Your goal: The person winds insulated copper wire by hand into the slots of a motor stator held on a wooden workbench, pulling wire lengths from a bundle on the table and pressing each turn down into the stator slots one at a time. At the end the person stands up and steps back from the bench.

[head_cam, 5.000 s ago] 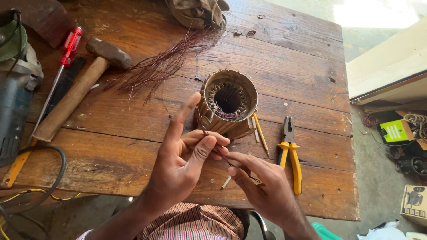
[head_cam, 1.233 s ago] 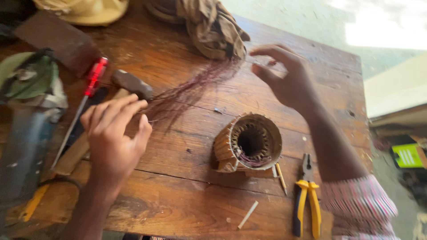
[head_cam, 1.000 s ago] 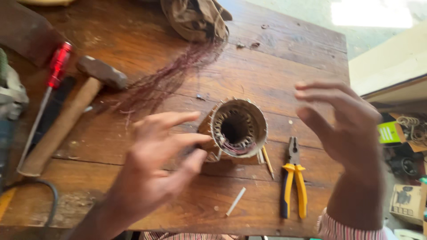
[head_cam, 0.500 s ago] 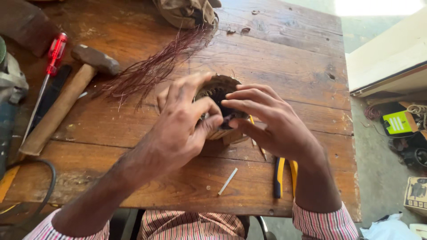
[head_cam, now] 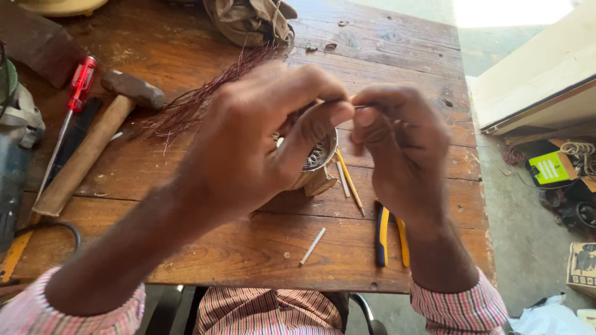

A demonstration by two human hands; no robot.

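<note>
My left hand and my right hand are raised close together above the table, fingertips almost touching. Between them they pinch a thin short strand; what it is made of I cannot tell. Under my left hand a round metal motor stator with slotted inner teeth stands on the wooden table, mostly hidden by that hand. Behind the stator a bundle of reddish copper wire fans out.
Yellow-handled pliers, two thin yellow sticks and a small white stick lie near the front edge. A hammer, a red screwdriver and a power tool lie left. A cloth bag sits at the back.
Both hands were cupped on the stator half a second ago. They have lifted off it and now pinch a thin strand between their fingertips, closer to the camera.
</note>
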